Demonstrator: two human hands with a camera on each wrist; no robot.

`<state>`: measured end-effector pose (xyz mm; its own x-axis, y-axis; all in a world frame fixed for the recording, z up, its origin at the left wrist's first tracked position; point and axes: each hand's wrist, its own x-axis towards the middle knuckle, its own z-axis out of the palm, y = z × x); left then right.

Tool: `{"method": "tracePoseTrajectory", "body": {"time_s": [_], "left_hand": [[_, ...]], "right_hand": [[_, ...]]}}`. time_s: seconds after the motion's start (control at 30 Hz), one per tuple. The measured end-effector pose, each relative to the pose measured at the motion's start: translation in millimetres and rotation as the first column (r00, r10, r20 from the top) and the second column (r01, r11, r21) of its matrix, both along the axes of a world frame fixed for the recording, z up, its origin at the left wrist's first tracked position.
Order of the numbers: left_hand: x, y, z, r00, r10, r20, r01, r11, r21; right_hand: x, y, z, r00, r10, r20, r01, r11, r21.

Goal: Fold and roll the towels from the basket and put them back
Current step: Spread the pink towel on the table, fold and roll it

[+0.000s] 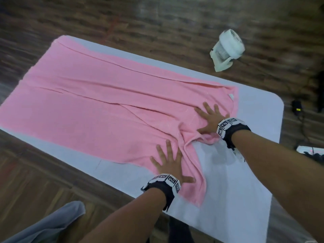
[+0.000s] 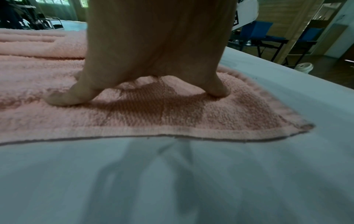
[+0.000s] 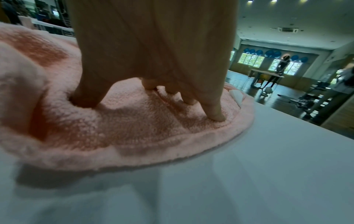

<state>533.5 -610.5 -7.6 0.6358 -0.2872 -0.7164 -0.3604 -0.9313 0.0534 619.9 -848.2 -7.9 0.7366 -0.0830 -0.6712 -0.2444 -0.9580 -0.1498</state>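
Your pink towel [image 1: 98, 102] lies spread across the white table [image 1: 236, 181], covering most of its left and far parts, with long creases running along its length and a bunched fold at the near right end. Your left hand [image 1: 169, 163] lies flat on the towel's near edge, fingers straight and splayed, gripping nothing; the left wrist view shows the fingertips [image 2: 61, 98] pressed into the pile just behind the hemmed border. Your right hand [image 1: 209, 120] rests further right and farther from you, also flat with fingers spread, on the towel's right end beside the bunched fold. In the right wrist view its fingertips [image 3: 214, 115] sink into the cloth close to the rounded edge, and a small white label [image 3: 236, 97] shows just beyond them. The two hands are near each other but apart, the puckered ridge of cloth between them. A white fan [image 1: 228, 50] sits on the wooden floor [image 1: 157, 23] past the table's far right side. A grey cloth [image 1: 49, 225] lies at the near left.
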Motion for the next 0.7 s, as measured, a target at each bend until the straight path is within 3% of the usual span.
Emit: {"method": "tracePoseTrajectory", "body": {"time_s": [0.4,0.7], "left_hand": [[-89.9,-62.7,-0.4,0.991,-0.133,-0.016,0.132,0.99,-0.044],[-137.6,-108.3,11.4,0.988,-0.102,-0.117,0.094,0.993,-0.072]], "right_hand": [[-90.2,-78.4,21.9,0.989,-0.147,-0.003,0.147,0.989,0.009],[-117.5,-104.0,19.4,0.946,-0.323,-0.004,0.323,0.946,-0.014]]}}
